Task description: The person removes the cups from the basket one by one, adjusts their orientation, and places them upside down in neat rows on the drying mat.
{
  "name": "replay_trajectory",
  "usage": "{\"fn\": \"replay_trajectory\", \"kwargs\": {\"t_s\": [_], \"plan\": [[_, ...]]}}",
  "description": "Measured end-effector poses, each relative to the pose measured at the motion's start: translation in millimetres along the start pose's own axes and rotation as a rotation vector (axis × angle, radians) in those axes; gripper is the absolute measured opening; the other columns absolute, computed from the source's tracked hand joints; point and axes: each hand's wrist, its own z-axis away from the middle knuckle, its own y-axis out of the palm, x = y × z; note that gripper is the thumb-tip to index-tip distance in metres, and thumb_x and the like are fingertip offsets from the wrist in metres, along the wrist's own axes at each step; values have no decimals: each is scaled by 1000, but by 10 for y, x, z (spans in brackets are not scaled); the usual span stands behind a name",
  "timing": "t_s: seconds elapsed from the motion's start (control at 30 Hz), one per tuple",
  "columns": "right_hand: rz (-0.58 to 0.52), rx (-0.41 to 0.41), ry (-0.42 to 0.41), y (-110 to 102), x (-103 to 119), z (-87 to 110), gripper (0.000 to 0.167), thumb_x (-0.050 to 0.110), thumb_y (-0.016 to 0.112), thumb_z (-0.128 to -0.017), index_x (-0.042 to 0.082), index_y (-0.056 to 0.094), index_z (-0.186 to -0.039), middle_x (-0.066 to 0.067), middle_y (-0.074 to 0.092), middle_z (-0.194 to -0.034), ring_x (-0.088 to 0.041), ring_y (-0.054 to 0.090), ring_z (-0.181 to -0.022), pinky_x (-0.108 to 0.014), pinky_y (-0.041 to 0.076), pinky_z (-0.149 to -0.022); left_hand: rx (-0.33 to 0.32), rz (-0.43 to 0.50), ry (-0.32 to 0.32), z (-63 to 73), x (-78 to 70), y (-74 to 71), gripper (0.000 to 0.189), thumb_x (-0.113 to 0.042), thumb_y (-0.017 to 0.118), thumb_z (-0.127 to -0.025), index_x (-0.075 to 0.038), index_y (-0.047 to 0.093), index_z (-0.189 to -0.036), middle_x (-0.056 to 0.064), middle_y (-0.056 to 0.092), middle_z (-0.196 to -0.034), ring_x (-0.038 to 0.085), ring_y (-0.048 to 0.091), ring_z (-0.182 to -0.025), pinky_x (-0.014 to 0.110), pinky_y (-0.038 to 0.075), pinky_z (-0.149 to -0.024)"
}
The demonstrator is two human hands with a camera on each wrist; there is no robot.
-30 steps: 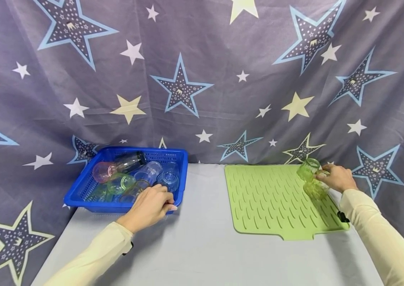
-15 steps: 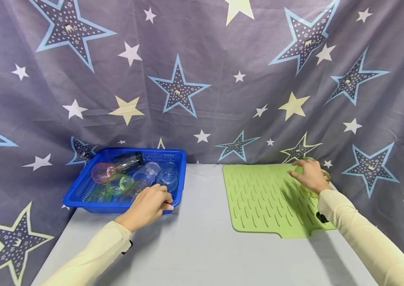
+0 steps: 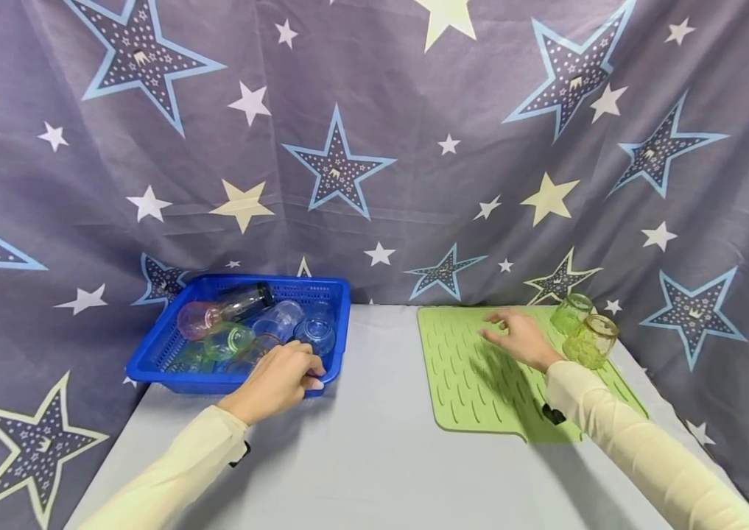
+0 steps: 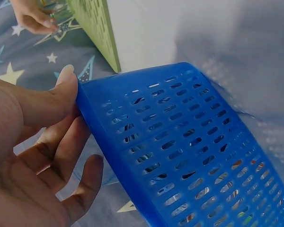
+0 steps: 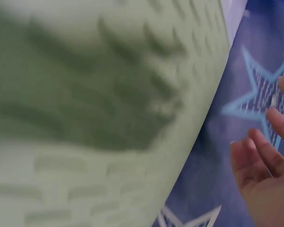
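Note:
At the near right corner of the blue basket, my left hand pinches the rim. The left wrist view shows its thumb over the rim and fingers curled beneath on the inner side. Several glasses lie in the basket, among them a pink one, a green one and a blue one. My right hand hovers over the green ribbed mat, fingers loosely bent and holding nothing. To its right, a green glass and a yellow glass stand upside down on the mat.
A star-patterned cloth hangs behind the white table. Inside the basket, a clear glass with a dark base leans toward the back. The table's white surface separates the basket from the mat.
My right hand has let go of the yellow glass and moved left across the mat, leaving both glasses standing. My left hand keeps its grip on the basket.

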Motion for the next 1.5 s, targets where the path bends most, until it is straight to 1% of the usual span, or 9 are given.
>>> {"fn": "replay_trajectory", "kwargs": {"t_s": [0.3,0.5,0.73,0.87,1.0,1.07,1.3,1.4,1.5], "plan": [[-177,89,-4,406,438,-70,29,26,71,-99,6,72,-120,-7,71,-114,-23,64,-98,-43,53,-86,20,5,-40,-50,4,-17,9,-13,87,-83,-11,79,-88,-4,66,-83,17,61,-80,37,55,-75],[-313,137,7,693,719,-12,26,28,70,-99,8,74,-116,1,71,-103,-20,64,-96,-39,52,-86,35,6,-39,-31,12,-13,9,-13,86,-84,-11,79,-89,-3,68,-85,17,61,-80,37,54,-75],[-401,215,-14,1024,1071,-34,24,37,68,-100,16,75,-110,6,70,-100,-15,62,-94,-34,54,-82,23,-5,-42,2,46,-31,9,-13,87,-83,-12,79,-87,-4,67,-83,17,61,-80,36,55,-74],[-476,277,-8,1195,1304,-55,29,39,67,-101,13,75,-110,-1,72,-102,-23,65,-96,-38,58,-78,22,9,-32,19,54,-22,9,-13,87,-83,-12,79,-87,-4,67,-83,17,61,-79,36,55,-74],[-583,340,3,1352,1545,-68,34,37,64,-103,5,74,-112,-13,73,-103,-36,68,-98,-48,59,-80,22,10,-28,35,60,2,9,-15,87,-83,-14,78,-86,-5,67,-82,16,61,-78,35,55,-72],[-625,362,10,1413,1655,-67,37,38,62,-104,4,74,-112,-14,74,-103,-39,68,-99,-49,59,-81,20,4,-31,34,63,17,10,-15,88,-83,-14,78,-84,-5,66,-82,15,61,-78,34,54,-72],[-830,413,117,1563,1852,-58,53,46,58,-104,-5,71,-113,-21,73,-105,-45,66,-103,-49,58,-82,27,11,-38,7,39,20,12,-15,88,-82,-15,76,-83,-7,64,-80,13,59,-76,33,54,-71],[-924,408,173,1609,1876,-53,56,47,60,-103,-7,70,-113,-23,72,-105,-44,66,-100,-48,59,-82,33,18,-44,-3,23,19,11,-14,88,-82,-15,77,-84,-7,64,-80,12,59,-76,31,53,-70],[-1028,412,229,1623,1925,-42,54,47,63,-101,-6,71,-109,-22,73,-103,-32,69,-88,-43,59,-79,37,23,-40,-13,17,15,10,-13,87,-83,-14,77,-85,-7,64,-80,12,58,-76,31,53,-70]]}}
